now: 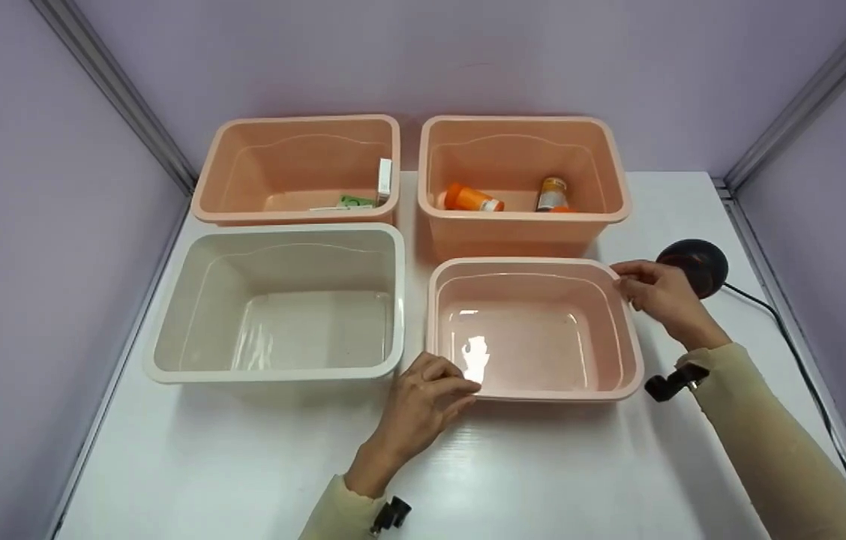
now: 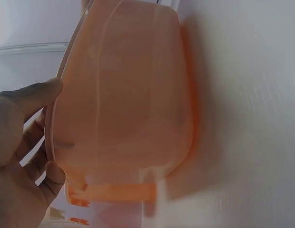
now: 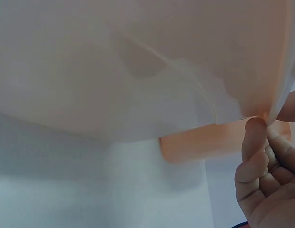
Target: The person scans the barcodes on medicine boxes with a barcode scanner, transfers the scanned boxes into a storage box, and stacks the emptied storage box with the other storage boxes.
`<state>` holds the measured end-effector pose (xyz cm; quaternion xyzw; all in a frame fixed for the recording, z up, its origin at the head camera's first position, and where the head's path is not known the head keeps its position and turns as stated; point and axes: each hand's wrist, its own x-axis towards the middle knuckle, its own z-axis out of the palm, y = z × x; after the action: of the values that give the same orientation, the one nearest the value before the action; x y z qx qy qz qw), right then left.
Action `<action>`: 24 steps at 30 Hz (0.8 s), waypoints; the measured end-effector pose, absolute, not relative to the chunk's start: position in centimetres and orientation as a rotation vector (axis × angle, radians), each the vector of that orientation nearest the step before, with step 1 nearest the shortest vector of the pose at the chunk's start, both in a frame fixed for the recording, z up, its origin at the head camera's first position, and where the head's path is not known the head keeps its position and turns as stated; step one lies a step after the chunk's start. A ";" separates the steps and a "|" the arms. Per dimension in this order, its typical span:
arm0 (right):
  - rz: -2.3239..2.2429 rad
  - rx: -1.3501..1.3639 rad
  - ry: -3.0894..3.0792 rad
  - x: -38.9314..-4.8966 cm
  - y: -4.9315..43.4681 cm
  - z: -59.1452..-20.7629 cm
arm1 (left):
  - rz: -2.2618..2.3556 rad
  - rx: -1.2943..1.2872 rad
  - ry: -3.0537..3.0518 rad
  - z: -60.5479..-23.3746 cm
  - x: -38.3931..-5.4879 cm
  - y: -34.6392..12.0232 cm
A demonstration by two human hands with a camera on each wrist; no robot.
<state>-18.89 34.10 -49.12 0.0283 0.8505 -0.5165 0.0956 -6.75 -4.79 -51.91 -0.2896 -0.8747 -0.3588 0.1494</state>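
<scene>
A light pink plastic bin (image 1: 528, 262) stands at the front right of the white table. My left hand (image 1: 419, 409) grips its rim at the near left corner. The left wrist view shows the bin's outer wall (image 2: 123, 85), with the fingers of the left hand (image 2: 24, 137) at the rim. At the far right corner, my right hand (image 1: 663, 296) pinches the rim between thumb and fingers. From below, the right wrist view shows the bin's pale side (image 3: 66, 71) and the right hand (image 3: 271, 166) on its edge. Nothing lies inside this bin.
A grey-white bin (image 1: 280, 373) stands to the left. Behind are two orange bins: the right one (image 1: 517, 216) holds an orange pill bottle (image 1: 472, 199) and a labelled bottle (image 1: 553, 193); the left one (image 1: 295, 216) holds small boxes. A black round device (image 1: 693, 266) trails a cable at right.
</scene>
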 end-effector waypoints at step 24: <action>-1.554 0.059 2.547 -16.9 34.7 -44.6 | -1.030 -0.909 -2.426 -47.7 -5.4 -5.2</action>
<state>-16.94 34.70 -44.58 0.0196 0.8508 -0.5193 0.0785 -5.37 -5.20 -47.70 -0.3209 -0.8566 -0.3636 0.1761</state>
